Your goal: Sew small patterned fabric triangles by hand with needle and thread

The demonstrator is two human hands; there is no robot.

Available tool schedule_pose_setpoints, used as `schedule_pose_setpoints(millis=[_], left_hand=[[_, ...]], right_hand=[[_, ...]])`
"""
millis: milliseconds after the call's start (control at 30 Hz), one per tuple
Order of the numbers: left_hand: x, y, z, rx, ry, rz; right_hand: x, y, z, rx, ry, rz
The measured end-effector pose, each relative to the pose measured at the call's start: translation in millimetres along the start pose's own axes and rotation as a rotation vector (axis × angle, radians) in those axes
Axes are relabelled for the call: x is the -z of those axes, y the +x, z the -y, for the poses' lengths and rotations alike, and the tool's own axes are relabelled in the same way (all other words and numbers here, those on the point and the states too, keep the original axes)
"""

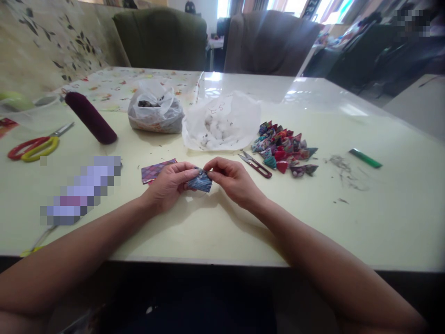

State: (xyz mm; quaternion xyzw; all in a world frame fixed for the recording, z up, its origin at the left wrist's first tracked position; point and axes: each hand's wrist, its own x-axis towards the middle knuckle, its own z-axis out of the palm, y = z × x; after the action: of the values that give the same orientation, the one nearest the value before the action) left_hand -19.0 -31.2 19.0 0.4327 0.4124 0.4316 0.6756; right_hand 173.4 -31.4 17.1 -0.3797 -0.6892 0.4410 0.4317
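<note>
My left hand [173, 183] pinches a small piece of blue patterned fabric [200, 182] above the table's near half. On the fabric's upper right edge, the thumb and fingertips of my right hand [230, 178] are pressed together; whether a needle or thread sits between them is too small to tell. Purple checked fabric pieces [153, 172] lie flat on the table, partly behind my left hand. Right of my hands are thread snips [257, 166] with dark red handles. A heap of small, stuffed-looking pieces of colourful fabric [283, 147] lies beyond them.
A white plastic bag [225, 125] with white filling and a tied-looking grey bag [155, 111] stand behind. Scissors [36, 147], a dark purple roll [92, 118] and a blurred-out object [81, 192] lie left. A green strip [365, 158] and loose threads [342, 171] lie right.
</note>
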Motion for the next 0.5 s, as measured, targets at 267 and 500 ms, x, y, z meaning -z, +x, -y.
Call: schedule_pose_setpoints(millis=[267,500], left_hand=[[0.6,-1.5,0.7,0.023,0.051,0.049],[-2.0,-1.3,1.2,-0.083,0.205,0.012]], right_hand=[[-1.8,0.6,-3.9,0.026,0.030,0.020],[-8.6,-4.3,2.5,0.088,-0.225,-0.106]])
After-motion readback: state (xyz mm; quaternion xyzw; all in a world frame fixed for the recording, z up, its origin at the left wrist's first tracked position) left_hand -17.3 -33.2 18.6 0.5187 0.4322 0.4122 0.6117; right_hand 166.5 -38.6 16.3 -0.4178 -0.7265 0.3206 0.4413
